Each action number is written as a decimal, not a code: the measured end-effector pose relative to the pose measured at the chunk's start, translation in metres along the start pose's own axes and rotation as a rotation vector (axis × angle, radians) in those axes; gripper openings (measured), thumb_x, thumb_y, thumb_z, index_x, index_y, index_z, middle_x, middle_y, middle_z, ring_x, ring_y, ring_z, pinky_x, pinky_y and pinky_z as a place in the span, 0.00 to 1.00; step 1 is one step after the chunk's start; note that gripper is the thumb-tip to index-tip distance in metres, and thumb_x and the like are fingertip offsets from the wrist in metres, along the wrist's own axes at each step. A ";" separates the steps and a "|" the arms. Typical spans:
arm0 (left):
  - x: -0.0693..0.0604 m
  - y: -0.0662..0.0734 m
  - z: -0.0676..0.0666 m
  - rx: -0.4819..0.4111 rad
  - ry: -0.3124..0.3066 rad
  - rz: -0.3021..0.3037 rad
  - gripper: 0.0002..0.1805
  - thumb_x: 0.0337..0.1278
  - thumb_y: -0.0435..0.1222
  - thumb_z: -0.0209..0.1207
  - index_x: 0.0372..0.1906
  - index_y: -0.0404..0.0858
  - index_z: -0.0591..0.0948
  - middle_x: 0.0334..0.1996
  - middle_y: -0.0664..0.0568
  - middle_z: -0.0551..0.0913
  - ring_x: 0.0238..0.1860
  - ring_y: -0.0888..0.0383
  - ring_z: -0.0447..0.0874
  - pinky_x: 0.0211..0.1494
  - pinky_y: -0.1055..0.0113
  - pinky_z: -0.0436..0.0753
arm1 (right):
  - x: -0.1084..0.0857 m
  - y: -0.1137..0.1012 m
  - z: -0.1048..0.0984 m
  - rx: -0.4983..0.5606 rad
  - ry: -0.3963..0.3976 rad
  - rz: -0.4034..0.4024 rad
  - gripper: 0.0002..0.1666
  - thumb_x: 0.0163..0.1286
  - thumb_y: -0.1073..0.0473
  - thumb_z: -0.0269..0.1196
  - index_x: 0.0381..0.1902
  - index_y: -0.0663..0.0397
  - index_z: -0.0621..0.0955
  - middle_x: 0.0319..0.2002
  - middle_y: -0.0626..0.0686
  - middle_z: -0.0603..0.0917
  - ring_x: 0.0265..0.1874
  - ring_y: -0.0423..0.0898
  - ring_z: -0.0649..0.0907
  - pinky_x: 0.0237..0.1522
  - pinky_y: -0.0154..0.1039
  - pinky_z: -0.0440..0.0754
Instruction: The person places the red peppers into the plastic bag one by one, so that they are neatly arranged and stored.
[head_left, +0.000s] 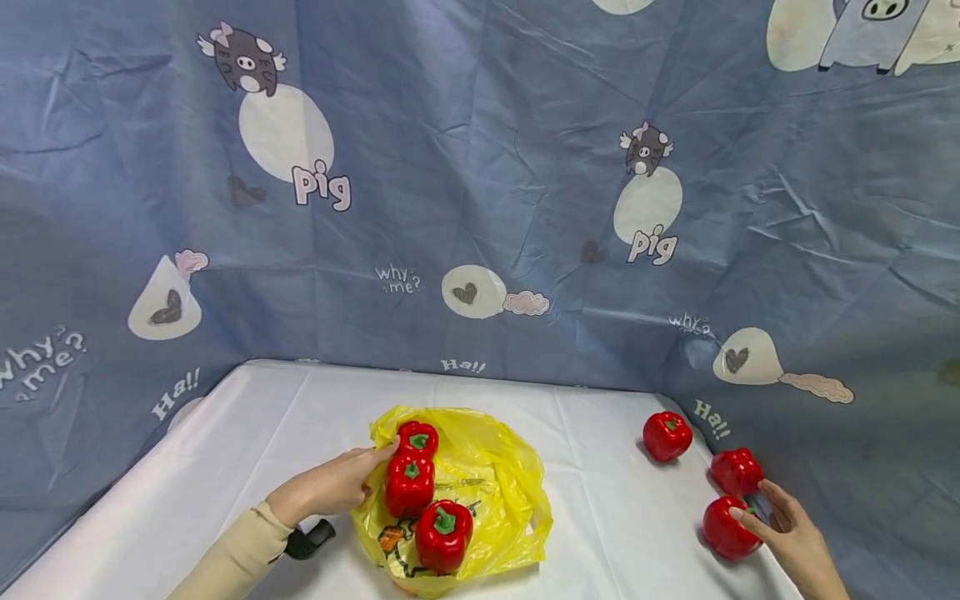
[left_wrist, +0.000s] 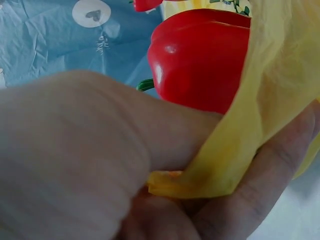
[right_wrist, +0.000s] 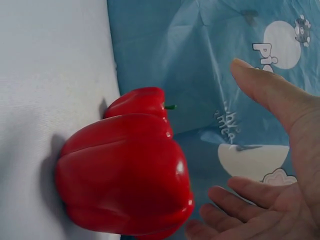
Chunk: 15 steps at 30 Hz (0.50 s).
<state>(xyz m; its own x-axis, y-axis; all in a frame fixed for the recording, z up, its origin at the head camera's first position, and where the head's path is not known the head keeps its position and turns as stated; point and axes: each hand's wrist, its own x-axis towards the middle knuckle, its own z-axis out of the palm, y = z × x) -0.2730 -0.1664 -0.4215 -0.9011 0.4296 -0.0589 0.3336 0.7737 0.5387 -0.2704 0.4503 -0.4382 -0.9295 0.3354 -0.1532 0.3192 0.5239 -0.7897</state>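
My left hand [head_left: 341, 483] grips the left rim of a yellow plastic bag [head_left: 517, 475] lying spread on the table. In the left wrist view a fold of the bag [left_wrist: 275, 85] runs between the fingers, beside a red bell pepper [left_wrist: 200, 60]. On the bag sit a far pepper [head_left: 417, 437], a middle one [head_left: 409, 486] and a near one [head_left: 444, 537]. At the right, my right hand [head_left: 795, 537] is beside the nearest red bell pepper [head_left: 729, 529]. The right wrist view shows its thumb and fingers spread, apart from the large pepper [right_wrist: 125, 175].
Two more red bell peppers, one [head_left: 737, 472] just beyond the right hand and another [head_left: 667, 436] farther back, stand near the right edge of the white-covered table [head_left: 600, 500]. A blue printed cloth [head_left: 480, 167] rises behind and at both sides.
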 end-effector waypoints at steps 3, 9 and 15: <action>0.000 0.000 0.000 -0.001 -0.001 -0.002 0.40 0.44 0.15 0.54 0.70 0.30 0.64 0.68 0.37 0.69 0.56 0.51 0.73 0.40 0.59 0.70 | 0.003 0.004 0.001 0.018 -0.019 0.007 0.71 0.57 0.33 0.65 0.76 0.61 0.36 0.75 0.71 0.40 0.74 0.66 0.43 0.69 0.61 0.51; 0.000 -0.001 0.001 0.015 0.002 0.005 0.40 0.45 0.16 0.54 0.70 0.30 0.64 0.67 0.37 0.69 0.59 0.50 0.73 0.41 0.60 0.70 | 0.004 0.007 0.002 0.032 -0.065 0.033 0.73 0.56 0.31 0.65 0.76 0.61 0.34 0.74 0.72 0.39 0.72 0.69 0.44 0.67 0.64 0.54; 0.000 -0.001 0.001 0.015 0.003 0.015 0.40 0.45 0.16 0.54 0.70 0.29 0.64 0.67 0.37 0.69 0.59 0.49 0.72 0.41 0.60 0.70 | 0.007 0.015 0.006 -0.002 -0.075 0.052 0.74 0.54 0.29 0.65 0.75 0.63 0.35 0.72 0.74 0.44 0.69 0.71 0.52 0.64 0.66 0.58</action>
<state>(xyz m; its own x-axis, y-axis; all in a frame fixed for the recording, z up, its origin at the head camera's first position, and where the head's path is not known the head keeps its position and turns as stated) -0.2731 -0.1661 -0.4231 -0.8968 0.4396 -0.0489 0.3508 0.7741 0.5269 -0.2731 0.4555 -0.4545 -0.9230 0.3024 -0.2379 0.3674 0.5088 -0.7786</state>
